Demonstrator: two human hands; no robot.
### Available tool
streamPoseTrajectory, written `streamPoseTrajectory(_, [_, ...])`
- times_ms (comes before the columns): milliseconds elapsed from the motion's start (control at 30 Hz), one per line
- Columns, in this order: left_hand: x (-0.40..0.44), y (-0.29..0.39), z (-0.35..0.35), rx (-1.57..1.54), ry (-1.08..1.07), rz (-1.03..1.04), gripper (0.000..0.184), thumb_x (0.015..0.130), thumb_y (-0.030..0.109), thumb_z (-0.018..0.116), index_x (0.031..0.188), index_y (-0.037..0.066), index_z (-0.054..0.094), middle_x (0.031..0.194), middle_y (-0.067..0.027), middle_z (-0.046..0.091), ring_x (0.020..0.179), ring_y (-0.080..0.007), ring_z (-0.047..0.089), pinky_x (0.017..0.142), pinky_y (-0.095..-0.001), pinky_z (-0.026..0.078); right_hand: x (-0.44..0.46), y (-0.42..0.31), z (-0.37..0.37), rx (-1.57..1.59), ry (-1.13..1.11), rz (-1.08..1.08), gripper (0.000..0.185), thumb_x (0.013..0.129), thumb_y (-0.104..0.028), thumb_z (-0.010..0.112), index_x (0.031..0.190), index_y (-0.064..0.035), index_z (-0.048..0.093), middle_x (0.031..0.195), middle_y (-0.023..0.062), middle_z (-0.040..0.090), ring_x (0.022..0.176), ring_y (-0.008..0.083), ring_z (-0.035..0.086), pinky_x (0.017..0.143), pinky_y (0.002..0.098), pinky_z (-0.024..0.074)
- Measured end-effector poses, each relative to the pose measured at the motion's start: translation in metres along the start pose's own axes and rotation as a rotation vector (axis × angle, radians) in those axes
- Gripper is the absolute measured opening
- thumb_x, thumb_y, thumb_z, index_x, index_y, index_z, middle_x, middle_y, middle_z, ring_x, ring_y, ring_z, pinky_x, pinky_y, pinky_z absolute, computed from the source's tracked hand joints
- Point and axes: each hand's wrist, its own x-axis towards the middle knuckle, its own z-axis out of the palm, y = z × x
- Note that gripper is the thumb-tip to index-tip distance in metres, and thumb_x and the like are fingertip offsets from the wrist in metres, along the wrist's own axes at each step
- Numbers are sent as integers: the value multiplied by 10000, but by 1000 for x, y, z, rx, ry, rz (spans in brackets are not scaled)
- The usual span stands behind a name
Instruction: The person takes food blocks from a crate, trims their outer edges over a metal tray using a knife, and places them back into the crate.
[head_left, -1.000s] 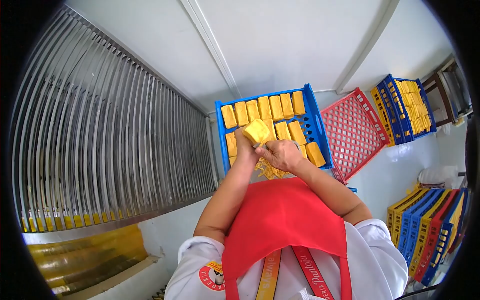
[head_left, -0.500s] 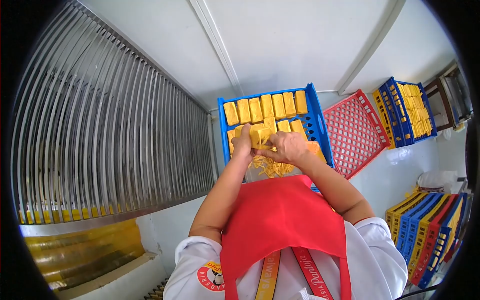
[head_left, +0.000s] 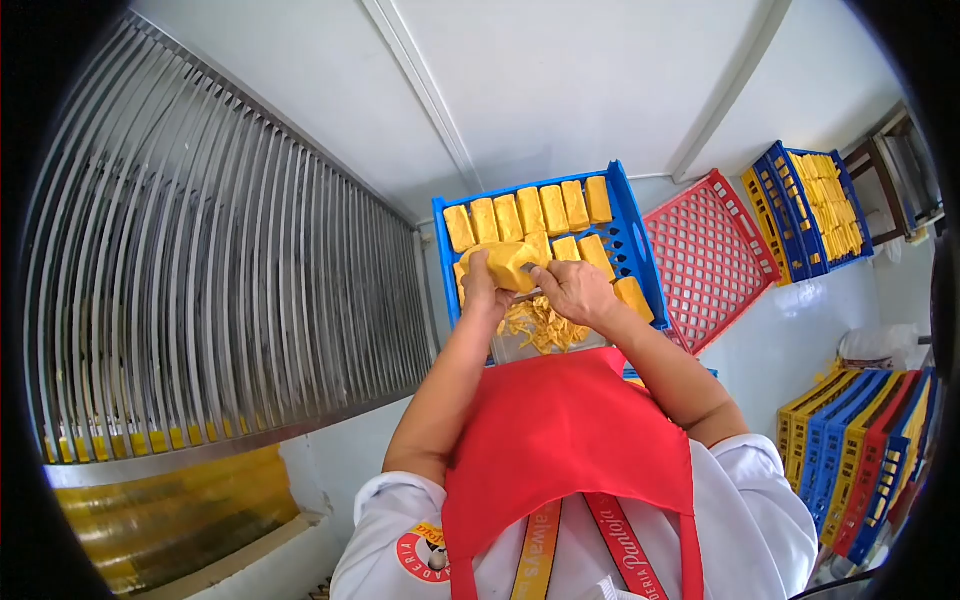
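Observation:
My left hand (head_left: 482,290) is closed around one end of a yellow loaf-shaped block (head_left: 505,265), held tilted above the crate. My right hand (head_left: 578,290) is closed on what looks like a small knife (head_left: 530,268), its short grey blade against the block's right end; the handle is hidden in my fingers. Beneath my hands, yellow shavings (head_left: 545,326) lie in a clear tray (head_left: 508,350). More yellow blocks (head_left: 530,210) stand in rows in the blue crate (head_left: 640,235); my hands hide some of them.
A red lattice crate (head_left: 712,262) lies right of the blue one. Farther right stands a blue crate of yellow pieces (head_left: 826,205). Stacked coloured crates (head_left: 850,450) stand at lower right. A metal slatted rack (head_left: 230,250) fills the left side, and a white wall (head_left: 560,90) stands behind.
The block has turned in my left hand, showing a longer side. My right hand has shifted slightly right, so the blade and more of the shavings show.

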Motion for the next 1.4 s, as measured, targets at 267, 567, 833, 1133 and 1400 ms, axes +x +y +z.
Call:
streamPoseTrajectory(267, [-11,-4,11,-242,-173,220,383,926,363,455,1187,89,520,1159,-77,585,1047,-229,588,828,-407,516,-5,-6,17,429,-78,322,595,989,-505,422,1004,32,680,837,305,658,857,454,652,752,507,505])
streamPoseTrajectory(567, [2,-10,3,-250,-81,441,428,917,316,516,1268,100,400,1209,-92,535,1073,-255,593,871,-441,523,-3,-5,9,573,-39,352,704,925,-625,488,859,58,649,712,210,642,737,351,657,692,434,511])
streamPoseTrajectory(833, [-29,-7,7,-51,29,492,451,920,232,553,1286,76,341,1188,-142,519,1037,-265,620,815,-413,566,2,2,-4,58,-121,187,879,665,-820,639,904,25,649,842,218,689,819,383,686,727,467,526])
streamPoseTrajectory(1133, [-26,-12,-14,116,30,410,521,894,155,624,1282,45,294,1192,-150,498,1013,-236,604,798,-341,553,-6,20,34,76,-261,182,770,823,-755,521,790,-1,676,771,251,665,784,420,664,721,484,522])
streamPoseTrajectory(1400, [-12,-42,-75,706,-56,568,805,662,-43,765,1338,64,341,1178,-132,548,1082,-239,593,938,-351,507,-26,44,49,-91,-583,244,723,894,-675,443,928,-13,732,924,260,693,922,416,666,838,498,512])
